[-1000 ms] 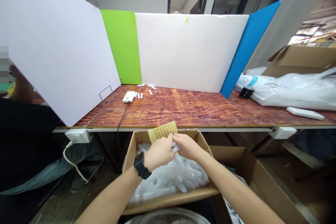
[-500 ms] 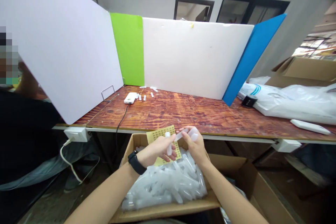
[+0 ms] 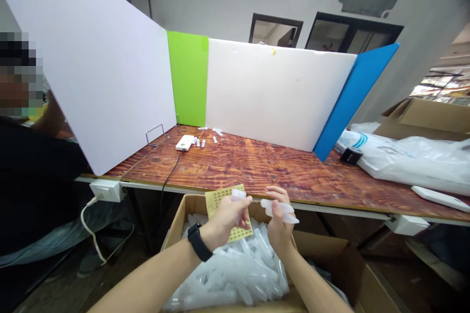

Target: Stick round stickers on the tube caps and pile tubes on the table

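The left hand (image 3: 228,218) and right hand (image 3: 279,225) are held above an open cardboard box (image 3: 179,210) filled with frosted plastic tubes (image 3: 227,274): the left fingers (image 3: 244,201) are closed narrowly on one short tube (image 3: 238,194), with a perforated tan sheet (image 3: 228,205) behind them, while the right fingers (image 3: 274,191) curl around two tubes (image 3: 281,210) lying level, tips pointing right. Compared with the frame half a second earlier, the hands stand further apart, and the right hand's tubes, then slanted toward the left hand, now lie level.
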Demonstrator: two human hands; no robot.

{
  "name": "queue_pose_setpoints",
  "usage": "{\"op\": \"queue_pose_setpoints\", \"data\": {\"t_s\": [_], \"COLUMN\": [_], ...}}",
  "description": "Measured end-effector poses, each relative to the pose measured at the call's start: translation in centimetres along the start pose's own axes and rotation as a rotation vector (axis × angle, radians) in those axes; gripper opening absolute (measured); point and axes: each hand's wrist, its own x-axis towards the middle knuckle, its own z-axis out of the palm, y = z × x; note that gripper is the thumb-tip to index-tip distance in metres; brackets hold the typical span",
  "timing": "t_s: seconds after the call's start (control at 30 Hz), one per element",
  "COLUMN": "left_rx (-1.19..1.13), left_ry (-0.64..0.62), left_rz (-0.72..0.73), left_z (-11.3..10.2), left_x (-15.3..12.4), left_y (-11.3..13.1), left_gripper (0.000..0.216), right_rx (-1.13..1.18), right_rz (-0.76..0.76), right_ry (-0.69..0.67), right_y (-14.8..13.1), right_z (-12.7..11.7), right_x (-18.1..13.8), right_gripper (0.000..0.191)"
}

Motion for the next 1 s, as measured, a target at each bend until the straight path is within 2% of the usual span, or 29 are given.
{"op": "queue_pose_setpoints", "data": {"t_s": [0.07,0.13,0.23,0.3,0.43,0.63,0.77,0.83,0.9,1.0], "left_rx": [0.029,-0.058,-0.294,-0.427,-0.459,-0.186,-0.159,-0.158,-0.156,-0.169], "left_ry": [-0.059,-0.063,-0.107,-0.136,-0.05,-0.01,-0.033,-0.014,0.013,-0.003], "left_rz": [-0.078,-0.104,-0.173,-0.218,-0.169,-0.09,0.004,0.022,0.047,0.121], "left_z": [0.9,1.6,2.1,2.0,1.5,0.8,0.0,-0.4,-0.5,-0.4], "left_x": [-0.8,-1.3,-1.6,-1.5,-1.2,-0.6,0.0,0.2,0.4,0.5], "left_y": [-0.4,-0.6,-0.4,0.0,0.6,0.4,0.6,1.0,1.3,1.3], "left_gripper": [0.031,0.028,0.023,0.018,0.013,0.021,0.023,0.018,0.012,0.012], "right_rx": [-0.068,-0.115,-0.218,-0.327,-0.438,-0.522,-0.454,-0.417,-0.402,-0.386], "right_rz": [-0.106,-0.244,-0.489,-0.629,-0.784,-0.716,-0.619,-0.577,-0.551,-0.497], "right_ry": [0.046,-0.002,-0.202,-0.342,-0.526,-0.714,-0.791,-0.814,-0.797,-0.772], "right_y": [-0.1,-0.2,0.1,0.6,1.2,0.5,0.2,0.3,0.7,1.1], "right_z": [-0.2,-0.4,-0.7,-0.8,-0.5,0.2,0.2,0.1,0.1,0.1], "right_x": [-0.1,-0.3,-0.6,-0.3,0.8,0.9,0.3,0.1,0.0,0.1], "right_gripper": [0.027,0.029,0.031,0.039,0.052,0.09,0.111,0.111,0.103,0.098]}}
